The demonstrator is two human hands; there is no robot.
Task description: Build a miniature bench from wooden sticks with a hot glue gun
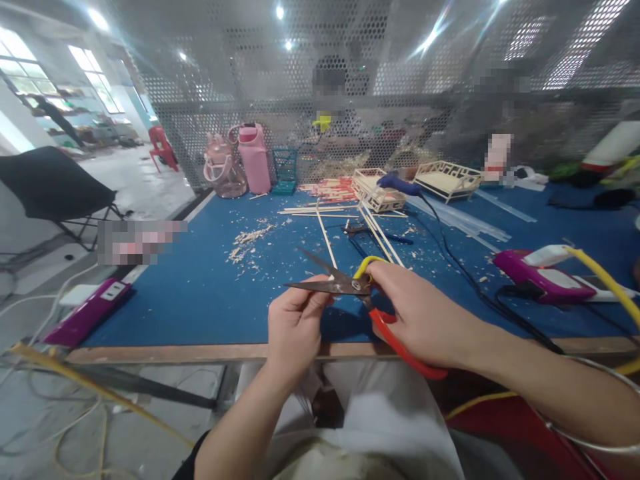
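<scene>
My right hand (425,313) grips a pair of scissors (345,285) with one yellow and one red handle. Its dark blades are open and point left over the near edge of the blue table (200,287). My left hand (295,327) is closed in a pinch just under the blades, on something too small to make out. Thin wooden sticks (345,220) lie on the table beyond the scissors.
Wood scraps (247,241) litter the mat. At the back stand two pink bottles (240,160), a teal basket (285,170), stick-built models (445,179) and a blue glue gun (397,183). A magenta glue gun (543,273) lies right, a purple power strip (90,310) left.
</scene>
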